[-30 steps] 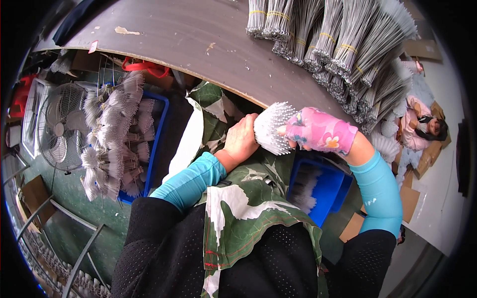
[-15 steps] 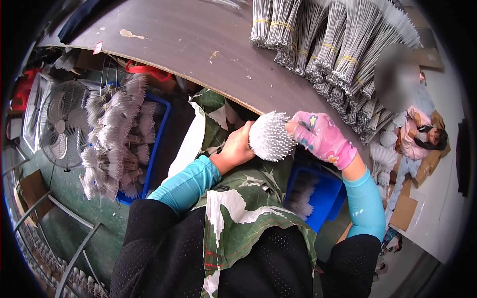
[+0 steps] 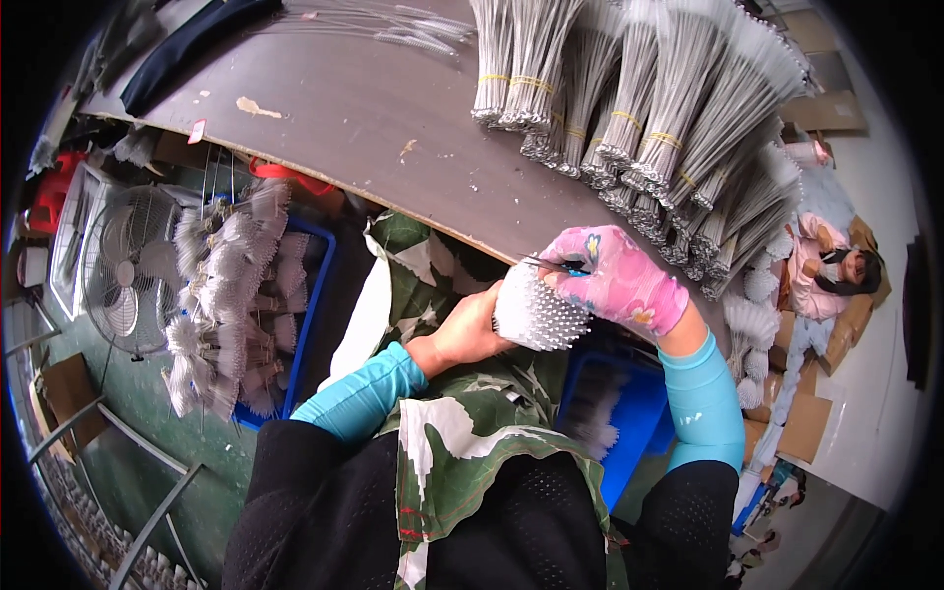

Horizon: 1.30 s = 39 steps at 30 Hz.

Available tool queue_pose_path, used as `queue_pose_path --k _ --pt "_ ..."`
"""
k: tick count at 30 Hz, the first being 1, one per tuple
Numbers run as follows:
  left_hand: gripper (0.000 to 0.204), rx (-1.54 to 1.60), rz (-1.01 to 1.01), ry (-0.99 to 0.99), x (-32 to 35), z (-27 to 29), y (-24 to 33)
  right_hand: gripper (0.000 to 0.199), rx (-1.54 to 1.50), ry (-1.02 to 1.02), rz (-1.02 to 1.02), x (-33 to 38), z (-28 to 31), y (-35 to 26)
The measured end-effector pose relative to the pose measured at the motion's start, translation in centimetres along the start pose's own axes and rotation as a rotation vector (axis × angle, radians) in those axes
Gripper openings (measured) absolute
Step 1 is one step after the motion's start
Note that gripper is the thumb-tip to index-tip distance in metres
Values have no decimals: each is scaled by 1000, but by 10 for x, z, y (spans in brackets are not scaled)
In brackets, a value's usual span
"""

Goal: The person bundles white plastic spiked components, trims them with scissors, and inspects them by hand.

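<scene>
My left hand (image 3: 467,329) is closed round a bundle of thin wire brushes (image 3: 539,313), whose white bristled tips point right and toward me. Over the top of the bundle, my right hand (image 3: 615,280), in a pink flowered glove, is closed on a dark pointed tool (image 3: 547,264). The tool looks like small snips or tweezers; its handle is mostly hidden by the glove. The tool's thin tips reach left above the bristles. The bundle's wire stems are hidden behind my left hand.
Beyond my hands is a brown table (image 3: 374,128) with several banded bundles of looped wire brushes (image 3: 639,108). Loose brushes (image 3: 413,25) lie at its far edge. A fan (image 3: 128,273) and a blue bin (image 3: 313,295) with brush bundles stand left. Another blue bin (image 3: 634,413) is below. A person (image 3: 831,265) sits right.
My right hand has shifted left, over the bundle's upper side, and the dark tool's tips now show. The bundle has tilted and sits slightly lower in the view, which has shifted too.
</scene>
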<state>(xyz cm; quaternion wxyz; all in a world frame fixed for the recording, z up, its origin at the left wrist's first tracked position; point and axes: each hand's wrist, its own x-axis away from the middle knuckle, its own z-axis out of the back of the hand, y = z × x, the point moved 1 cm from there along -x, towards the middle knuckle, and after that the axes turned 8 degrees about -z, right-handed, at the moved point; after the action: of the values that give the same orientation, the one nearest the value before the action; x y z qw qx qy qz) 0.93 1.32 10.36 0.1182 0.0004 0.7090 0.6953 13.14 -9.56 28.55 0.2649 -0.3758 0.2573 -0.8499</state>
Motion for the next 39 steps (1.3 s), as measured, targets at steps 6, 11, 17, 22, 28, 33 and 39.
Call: queue_pose_path --k 6,11,17,22,28,33,39 --pt "61 247 77 -229 -11 1 13 23 153 -11 -39 4 22 -5" --pt "79 286 104 -77 -13 -2 0 25 160 95 -135 -2 11 14" --pt "75 198 220 -128 -9 4 -12 20 228 293 -168 -16 -14 35" --pt "72 211 202 -118 -5 4 -17 24 294 408 -55 -6 -24 42" --pt "66 253 217 -125 -3 -1 -17 26 164 185 -62 -4 -7 46" --pt "63 289 249 -127 -9 4 -5 17 158 377 88 -2 -20 50" --pt "57 426 315 -140 -24 9 10 9 -249 716 208 8 25 59"
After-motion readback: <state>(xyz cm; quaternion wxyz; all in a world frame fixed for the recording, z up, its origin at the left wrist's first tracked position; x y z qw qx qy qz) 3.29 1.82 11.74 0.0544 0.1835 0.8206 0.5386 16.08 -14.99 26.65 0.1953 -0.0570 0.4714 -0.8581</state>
